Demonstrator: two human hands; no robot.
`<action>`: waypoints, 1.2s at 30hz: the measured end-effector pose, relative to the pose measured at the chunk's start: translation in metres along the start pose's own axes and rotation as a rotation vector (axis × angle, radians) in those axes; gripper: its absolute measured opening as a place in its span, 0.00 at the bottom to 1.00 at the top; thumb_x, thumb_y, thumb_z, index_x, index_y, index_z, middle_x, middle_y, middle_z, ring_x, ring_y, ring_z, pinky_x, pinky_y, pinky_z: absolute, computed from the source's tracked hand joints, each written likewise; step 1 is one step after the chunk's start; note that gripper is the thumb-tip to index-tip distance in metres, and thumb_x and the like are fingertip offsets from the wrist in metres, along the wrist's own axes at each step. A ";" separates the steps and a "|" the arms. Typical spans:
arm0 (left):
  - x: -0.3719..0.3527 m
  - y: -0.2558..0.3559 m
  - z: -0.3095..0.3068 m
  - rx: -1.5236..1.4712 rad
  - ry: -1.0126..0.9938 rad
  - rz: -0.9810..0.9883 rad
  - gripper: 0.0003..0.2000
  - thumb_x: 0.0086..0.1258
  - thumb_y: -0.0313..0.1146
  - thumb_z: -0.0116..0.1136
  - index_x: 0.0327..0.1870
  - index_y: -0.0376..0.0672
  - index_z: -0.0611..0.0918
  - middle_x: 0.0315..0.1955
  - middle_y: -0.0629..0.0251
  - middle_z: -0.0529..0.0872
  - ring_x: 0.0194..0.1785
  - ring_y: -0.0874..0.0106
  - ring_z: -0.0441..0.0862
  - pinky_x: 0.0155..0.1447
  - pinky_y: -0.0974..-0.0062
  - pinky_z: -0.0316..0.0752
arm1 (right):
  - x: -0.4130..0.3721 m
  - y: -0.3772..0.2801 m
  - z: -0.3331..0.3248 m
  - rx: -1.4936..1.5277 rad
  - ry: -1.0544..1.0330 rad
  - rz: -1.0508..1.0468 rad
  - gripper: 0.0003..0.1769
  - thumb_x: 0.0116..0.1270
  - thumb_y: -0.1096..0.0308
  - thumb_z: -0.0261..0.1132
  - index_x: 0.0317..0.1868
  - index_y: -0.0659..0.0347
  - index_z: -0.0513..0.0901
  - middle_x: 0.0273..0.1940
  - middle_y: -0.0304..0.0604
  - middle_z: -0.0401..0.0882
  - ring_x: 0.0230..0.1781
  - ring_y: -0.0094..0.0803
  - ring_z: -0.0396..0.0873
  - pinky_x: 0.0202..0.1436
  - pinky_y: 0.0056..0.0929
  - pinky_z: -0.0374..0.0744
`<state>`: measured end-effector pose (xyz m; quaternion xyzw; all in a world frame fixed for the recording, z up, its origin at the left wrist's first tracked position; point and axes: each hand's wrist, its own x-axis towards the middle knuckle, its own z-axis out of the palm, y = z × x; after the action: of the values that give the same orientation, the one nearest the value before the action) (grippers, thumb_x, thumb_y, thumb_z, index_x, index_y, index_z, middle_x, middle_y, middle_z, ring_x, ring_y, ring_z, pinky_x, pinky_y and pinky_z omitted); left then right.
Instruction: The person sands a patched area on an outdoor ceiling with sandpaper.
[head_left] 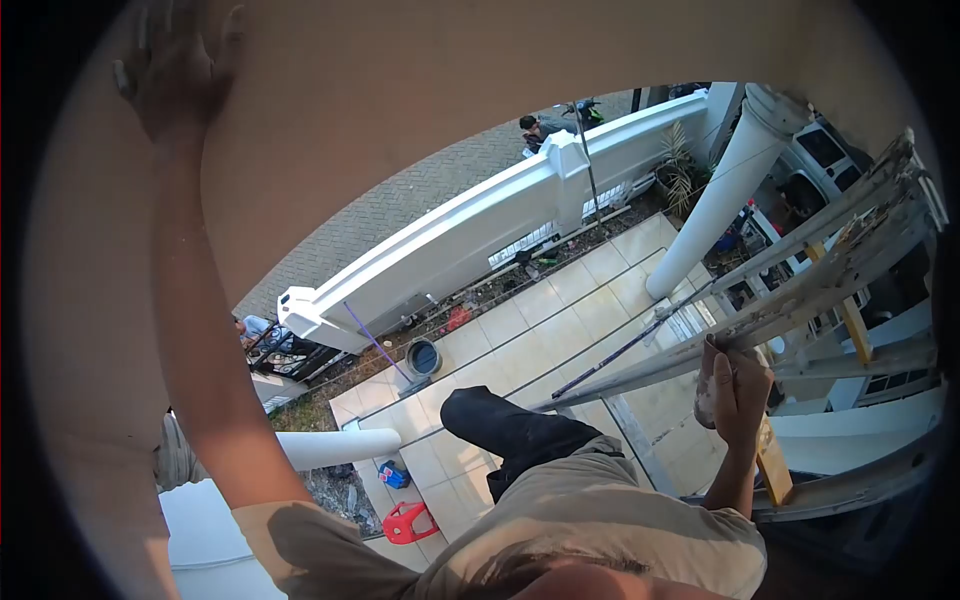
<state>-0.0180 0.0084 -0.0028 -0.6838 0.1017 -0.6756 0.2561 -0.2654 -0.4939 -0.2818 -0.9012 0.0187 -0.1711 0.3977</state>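
My left hand point(185, 75) is raised at the upper left, its fingers spread against a smooth beige surface point(400, 60) that curves across the top of the view. Lower right, my right hand point(742, 390) is closed around a brownish, sheet-like piece point(707, 388) with whitish smears; its exact kind cannot be told. Close beside that hand run the worn, paint-spattered rails of a ladder point(800, 300). A yellow-orange ladder part point(772, 465) lies just below the fist.
Far below is a tiled floor point(540, 330) with a bucket point(423, 357), a red plastic stool point(409, 522) and a blue container point(393, 474). A white boundary wall point(440, 240) and a round column point(715, 200) stand beyond. A person point(545, 130) is outside the wall.
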 end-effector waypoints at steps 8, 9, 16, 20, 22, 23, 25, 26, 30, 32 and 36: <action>0.008 0.014 -0.027 0.015 -0.127 -0.108 0.31 0.71 0.56 0.48 0.76 0.72 0.59 0.77 0.73 0.56 0.79 0.57 0.51 0.76 0.36 0.41 | -0.004 -0.009 -0.007 -0.021 0.020 -0.156 0.12 0.66 0.69 0.60 0.28 0.70 0.81 0.24 0.55 0.78 0.28 0.51 0.77 0.34 0.42 0.70; 0.008 0.014 -0.028 0.034 -0.118 -0.098 0.31 0.71 0.56 0.48 0.76 0.72 0.59 0.77 0.73 0.56 0.79 0.57 0.51 0.76 0.36 0.41 | -0.008 -0.012 -0.012 -0.048 0.027 -0.104 0.12 0.65 0.69 0.60 0.28 0.70 0.82 0.23 0.55 0.77 0.28 0.50 0.75 0.35 0.43 0.70; 0.006 0.012 -0.032 0.016 -0.191 -0.106 0.32 0.71 0.56 0.48 0.77 0.70 0.57 0.78 0.71 0.55 0.80 0.57 0.48 0.77 0.37 0.39 | -0.021 0.000 -0.022 -0.241 0.004 -0.031 0.12 0.62 0.70 0.65 0.32 0.75 0.85 0.36 0.57 0.71 0.40 0.49 0.70 0.48 0.43 0.70; 0.008 0.011 -0.032 0.012 -0.194 -0.103 0.32 0.72 0.56 0.48 0.77 0.70 0.57 0.78 0.70 0.54 0.80 0.57 0.49 0.77 0.37 0.39 | -0.016 0.004 -0.017 -0.181 0.067 0.048 0.11 0.62 0.69 0.66 0.35 0.71 0.87 0.38 0.58 0.72 0.46 0.51 0.71 0.53 0.45 0.70; 0.009 0.010 -0.032 0.001 -0.197 -0.104 0.32 0.72 0.56 0.48 0.77 0.70 0.57 0.78 0.70 0.54 0.80 0.57 0.48 0.77 0.37 0.39 | -0.017 -0.001 -0.023 -0.224 0.053 0.014 0.11 0.62 0.69 0.66 0.35 0.71 0.87 0.41 0.60 0.73 0.48 0.52 0.71 0.54 0.45 0.70; 0.007 0.010 -0.031 0.001 -0.204 -0.103 0.32 0.72 0.56 0.47 0.77 0.70 0.57 0.78 0.70 0.54 0.80 0.57 0.48 0.77 0.37 0.39 | -0.020 -0.002 -0.025 -0.261 0.033 -0.027 0.11 0.62 0.69 0.67 0.35 0.71 0.87 0.43 0.62 0.74 0.50 0.53 0.71 0.54 0.45 0.70; 0.005 0.010 -0.030 -0.012 -0.201 -0.105 0.32 0.72 0.55 0.47 0.77 0.70 0.57 0.78 0.70 0.54 0.80 0.57 0.48 0.77 0.37 0.39 | -0.025 0.004 -0.037 -0.310 0.026 -0.025 0.11 0.62 0.67 0.67 0.36 0.70 0.87 0.43 0.62 0.77 0.49 0.52 0.75 0.50 0.45 0.73; 0.005 0.010 -0.029 0.002 -0.192 -0.097 0.32 0.73 0.55 0.47 0.77 0.70 0.56 0.78 0.70 0.53 0.80 0.57 0.49 0.77 0.36 0.39 | -0.026 -0.001 -0.048 -0.300 -0.156 0.094 0.11 0.61 0.66 0.68 0.36 0.69 0.88 0.42 0.60 0.79 0.46 0.51 0.77 0.47 0.45 0.74; -0.004 0.016 -0.028 -0.010 -0.171 -0.095 0.31 0.73 0.54 0.47 0.77 0.69 0.57 0.78 0.70 0.53 0.80 0.56 0.48 0.77 0.37 0.40 | -0.032 0.021 -0.058 -0.317 -0.345 0.037 0.10 0.57 0.66 0.70 0.33 0.65 0.88 0.33 0.54 0.76 0.36 0.48 0.78 0.39 0.43 0.75; -0.012 0.028 -0.030 0.053 -0.137 -0.142 0.28 0.74 0.51 0.50 0.74 0.61 0.66 0.76 0.62 0.58 0.79 0.51 0.52 0.75 0.37 0.46 | -0.033 0.025 -0.055 -0.310 -0.364 -0.028 0.10 0.56 0.65 0.71 0.32 0.64 0.89 0.33 0.53 0.76 0.37 0.48 0.78 0.40 0.43 0.75; -0.011 0.150 -0.071 -0.545 -0.174 -0.283 0.23 0.71 0.45 0.56 0.62 0.40 0.77 0.67 0.43 0.70 0.71 0.43 0.64 0.71 0.45 0.61 | -0.038 0.019 -0.042 -0.364 -0.301 0.074 0.10 0.53 0.63 0.72 0.30 0.61 0.90 0.36 0.51 0.75 0.36 0.47 0.79 0.39 0.42 0.76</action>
<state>-0.0573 -0.1284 -0.0888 -0.7899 0.1605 -0.5914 -0.0255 -0.3124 -0.5305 -0.2803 -0.9722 0.0229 -0.0137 0.2328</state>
